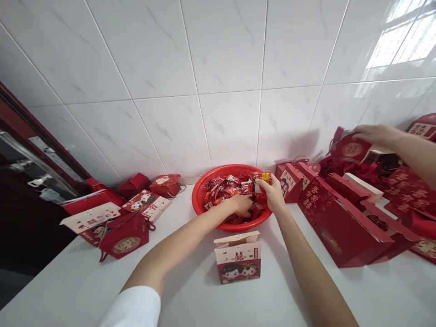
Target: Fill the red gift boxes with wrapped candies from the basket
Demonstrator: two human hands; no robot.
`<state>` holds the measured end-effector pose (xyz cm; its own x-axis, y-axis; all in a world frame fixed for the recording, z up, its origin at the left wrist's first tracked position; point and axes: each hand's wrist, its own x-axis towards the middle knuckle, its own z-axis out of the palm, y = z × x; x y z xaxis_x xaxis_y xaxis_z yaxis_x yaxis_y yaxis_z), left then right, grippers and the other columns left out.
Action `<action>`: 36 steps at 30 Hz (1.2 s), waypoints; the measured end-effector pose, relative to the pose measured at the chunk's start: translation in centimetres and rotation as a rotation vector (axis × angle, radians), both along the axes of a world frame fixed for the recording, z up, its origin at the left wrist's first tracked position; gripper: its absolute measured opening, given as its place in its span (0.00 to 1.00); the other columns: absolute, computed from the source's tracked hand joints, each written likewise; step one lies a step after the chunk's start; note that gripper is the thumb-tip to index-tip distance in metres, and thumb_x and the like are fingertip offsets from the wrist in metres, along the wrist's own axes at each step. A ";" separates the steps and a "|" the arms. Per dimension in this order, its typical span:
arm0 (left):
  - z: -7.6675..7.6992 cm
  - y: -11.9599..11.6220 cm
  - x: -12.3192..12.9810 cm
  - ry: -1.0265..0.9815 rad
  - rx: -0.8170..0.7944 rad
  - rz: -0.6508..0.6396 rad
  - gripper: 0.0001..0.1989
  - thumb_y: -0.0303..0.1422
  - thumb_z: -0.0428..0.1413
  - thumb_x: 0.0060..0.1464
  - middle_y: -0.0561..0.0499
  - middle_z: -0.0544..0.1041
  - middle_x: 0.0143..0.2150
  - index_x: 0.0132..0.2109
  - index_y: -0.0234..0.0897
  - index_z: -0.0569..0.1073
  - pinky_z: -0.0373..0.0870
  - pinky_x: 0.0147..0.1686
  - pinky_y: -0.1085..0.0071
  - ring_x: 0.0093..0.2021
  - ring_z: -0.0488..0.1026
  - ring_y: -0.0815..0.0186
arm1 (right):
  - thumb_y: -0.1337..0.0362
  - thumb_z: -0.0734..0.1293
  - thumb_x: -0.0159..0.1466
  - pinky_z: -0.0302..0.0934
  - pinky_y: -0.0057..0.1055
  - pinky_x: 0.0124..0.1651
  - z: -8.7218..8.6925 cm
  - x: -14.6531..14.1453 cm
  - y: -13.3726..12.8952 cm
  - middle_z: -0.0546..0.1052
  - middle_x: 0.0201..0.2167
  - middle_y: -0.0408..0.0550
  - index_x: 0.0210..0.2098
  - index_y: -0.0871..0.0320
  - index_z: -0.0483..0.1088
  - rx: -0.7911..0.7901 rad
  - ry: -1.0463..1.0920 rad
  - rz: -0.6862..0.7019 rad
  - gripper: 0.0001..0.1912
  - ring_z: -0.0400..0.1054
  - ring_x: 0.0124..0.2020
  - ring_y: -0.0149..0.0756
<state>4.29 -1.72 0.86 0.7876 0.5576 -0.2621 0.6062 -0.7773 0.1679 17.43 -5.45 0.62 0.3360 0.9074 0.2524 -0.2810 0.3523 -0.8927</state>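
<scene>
A red plastic basket [197,193] full of wrapped candies [223,190] stands against the wall. My left hand [242,206] is down among the candies, fingers curled and their tips hidden, so what they grip does not show. Over the basket's right rim, my right hand [273,193] is closed on a red-and-yellow candy packet [264,177]; a dark wrapper shows beside it. In front of the basket a small gift box [238,261] stands upright with its top flaps open. Two cartoon faces and a red character decorate its cream-and-red front.
Several red gift boxes [126,236] sit on the left of the white table [190,299]. Rows of larger red boxes [344,227] fill the right. Another person's hand [373,134] holds a dark red box [350,149] there. A tiled wall [228,131] closes the back.
</scene>
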 end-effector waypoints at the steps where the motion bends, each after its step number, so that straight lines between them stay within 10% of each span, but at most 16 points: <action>1: 0.2 0.1 -0.1 -0.020 -0.005 0.014 0.06 0.26 0.63 0.46 0.45 0.82 0.33 0.32 0.38 0.84 0.68 0.33 0.67 0.34 0.77 0.56 | 0.60 0.76 0.48 0.66 0.32 0.39 0.0 0.0 0.0 0.78 0.31 0.40 0.32 0.53 0.71 -0.002 0.003 0.003 0.15 0.70 0.33 0.36; 8: 2.4 0.2 -3.5 -0.540 -0.067 0.221 0.11 0.32 0.57 0.59 0.46 0.82 0.42 0.43 0.36 0.83 0.72 0.44 0.68 0.44 0.77 0.58 | 0.58 0.78 0.45 0.69 0.37 0.41 0.6 0.1 -0.2 0.81 0.31 0.44 0.31 0.54 0.75 -0.046 0.128 0.086 0.15 0.75 0.33 0.41; 12: 2.1 -1.4 -5.9 -1.162 -0.438 0.428 0.18 0.43 0.64 0.52 0.45 0.82 0.43 0.44 0.34 0.83 0.74 0.47 0.64 0.45 0.77 0.58 | 0.57 0.79 0.41 0.72 0.41 0.40 2.2 0.0 -1.0 0.81 0.28 0.47 0.28 0.56 0.76 -0.123 0.216 0.223 0.16 0.77 0.33 0.46; 18: 2.8 -5.9 -7.5 -1.559 -0.677 0.670 0.26 0.49 0.71 0.40 0.47 0.83 0.36 0.40 0.34 0.82 0.77 0.41 0.63 0.39 0.79 0.58 | 0.57 0.79 0.45 0.72 0.36 0.35 5.0 -0.5 -3.9 0.82 0.31 0.47 0.31 0.56 0.78 -0.116 0.140 0.443 0.16 0.76 0.32 0.42; 26: 6.7 -12.4 -10.3 -1.238 -0.465 0.420 0.13 0.41 0.67 0.52 0.46 0.85 0.37 0.39 0.34 0.84 0.76 0.43 0.67 0.39 0.80 0.60 | 0.61 0.77 0.56 0.70 0.29 0.36 8.1 0.8 -8.5 0.79 0.30 0.45 0.36 0.57 0.78 0.058 -0.233 0.737 0.11 0.73 0.30 0.34; 31: 8.0 -15.2 -11.9 -1.008 -0.319 0.245 0.07 0.32 0.61 0.60 0.49 0.85 0.39 0.42 0.38 0.83 0.74 0.40 0.71 0.38 0.79 0.64 | 0.63 0.73 0.62 0.71 0.30 0.37 8.9 3.2 -10.2 0.79 0.46 0.55 0.43 0.61 0.78 0.232 -0.712 1.114 0.12 0.74 0.35 0.35; 36: 8.3 -15.7 -12.1 -0.780 -0.404 0.104 0.08 0.30 0.58 0.62 0.50 0.85 0.38 0.41 0.37 0.83 0.73 0.41 0.72 0.37 0.79 0.65 | 0.63 0.69 0.64 0.66 0.25 0.27 8.9 3.7 -10.8 0.76 0.28 0.44 0.56 0.63 0.72 0.065 -0.955 1.074 0.22 0.70 0.25 0.30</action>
<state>-7.80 -17.41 9.14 0.7746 0.6177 0.1359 0.2693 -0.5165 0.8128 21.16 -16.27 9.48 -0.8086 0.5872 0.0364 0.2541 0.4044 -0.8786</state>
